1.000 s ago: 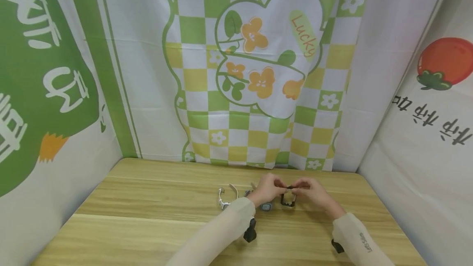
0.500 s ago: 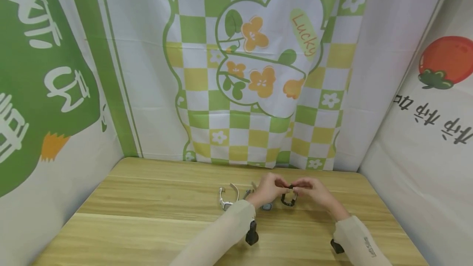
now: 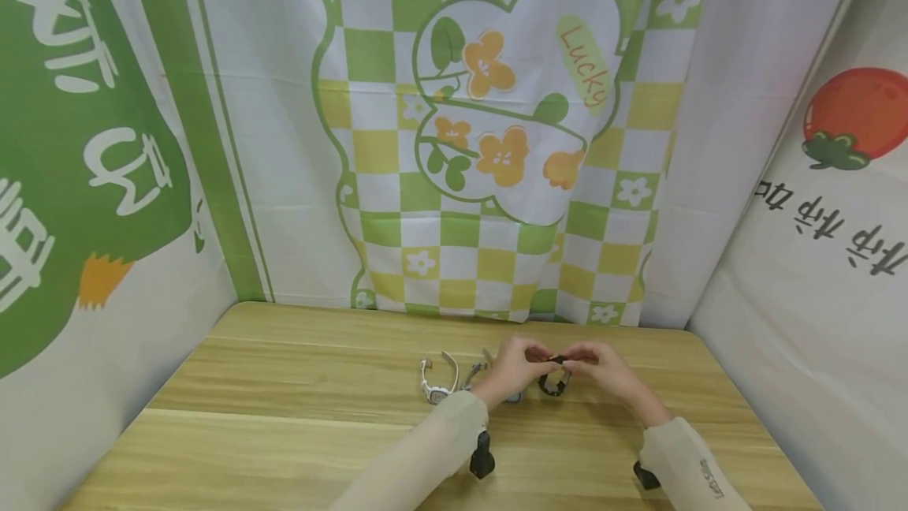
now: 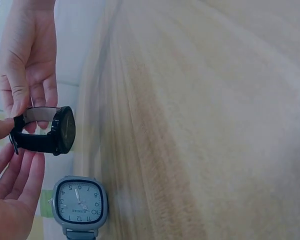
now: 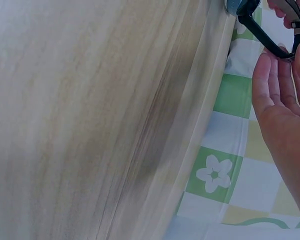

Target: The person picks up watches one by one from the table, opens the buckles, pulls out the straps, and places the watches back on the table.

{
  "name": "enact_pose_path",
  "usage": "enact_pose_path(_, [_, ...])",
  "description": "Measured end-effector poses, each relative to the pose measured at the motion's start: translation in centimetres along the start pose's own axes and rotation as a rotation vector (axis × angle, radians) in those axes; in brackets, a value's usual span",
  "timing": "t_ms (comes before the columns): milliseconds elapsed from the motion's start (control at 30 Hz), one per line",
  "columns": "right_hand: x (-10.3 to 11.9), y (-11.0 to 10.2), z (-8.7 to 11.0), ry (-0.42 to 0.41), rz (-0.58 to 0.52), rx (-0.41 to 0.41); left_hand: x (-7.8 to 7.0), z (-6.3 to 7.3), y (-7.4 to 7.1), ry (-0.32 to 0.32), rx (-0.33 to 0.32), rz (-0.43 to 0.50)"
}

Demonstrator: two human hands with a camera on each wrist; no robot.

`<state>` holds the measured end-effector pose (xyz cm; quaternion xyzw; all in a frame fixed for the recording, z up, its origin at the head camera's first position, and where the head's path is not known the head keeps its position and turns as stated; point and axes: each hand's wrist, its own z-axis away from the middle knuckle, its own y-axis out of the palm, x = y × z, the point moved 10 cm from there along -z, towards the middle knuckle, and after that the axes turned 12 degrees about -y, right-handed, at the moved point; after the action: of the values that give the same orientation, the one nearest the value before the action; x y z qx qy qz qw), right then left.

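Both hands meet over a black wristwatch (image 4: 66, 131), its strap curved into a loop and its dial facing away from the fingers. With thumb and fingers the left hand (image 3: 515, 371) pinches the strap ends. From the other side the right hand (image 3: 603, 369) pinches the same place, its thumb on the strap. Fingers partly hide the buckle, so whether it is fastened I cannot tell. Just beside the left hand lies a blue-grey square-faced watch (image 4: 80, 202), partly covered by that hand in the head view. Further left is a white watch (image 3: 437, 395) with its strap standing curved.
All of this is on a wooden table (image 3: 298, 385), near its back edge. A green-and-yellow checked curtain (image 3: 454, 259) hangs right behind it, with printed cloth on both sides. Dark wrist cameras (image 3: 482, 456) sit under the sleeves.
The black watch's loop has turned slightly and looks rounder than a second ago. Both hands stay at the strap ends, and the left has shifted only a little.
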<state>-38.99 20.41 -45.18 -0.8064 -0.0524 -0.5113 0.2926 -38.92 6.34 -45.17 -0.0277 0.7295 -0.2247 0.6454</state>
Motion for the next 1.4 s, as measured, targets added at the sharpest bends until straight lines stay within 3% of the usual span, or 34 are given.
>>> enact_pose_path(233, [0.2, -0.2, 0.0, -0.064, -0.003, 0.002, -0.1, 0.6, 0.0, -0.006, -0.013, 0.004])
enact_pose_path(400, [0.3, -0.1, 0.1, -0.023, 0.018, -0.012, -0.2, 0.7, -0.1, 0.016, -0.040, 0.015])
enact_pose_path(700, [0.7, 0.0, 0.1, -0.026, 0.032, -0.026, 0.1, 1.1, -0.3, 0.010, -0.075, 0.011])
enact_pose_path(967, [0.8, 0.1, 0.3, -0.002, 0.028, -0.030, 0.0, 1.4, -0.3, 0.036, -0.080, 0.036])
enact_pose_path(1400, [1.0, 0.2, 0.5, 0.001, 0.014, -0.044, 0.2, 1.7, -0.1, 0.024, -0.081, 0.056])
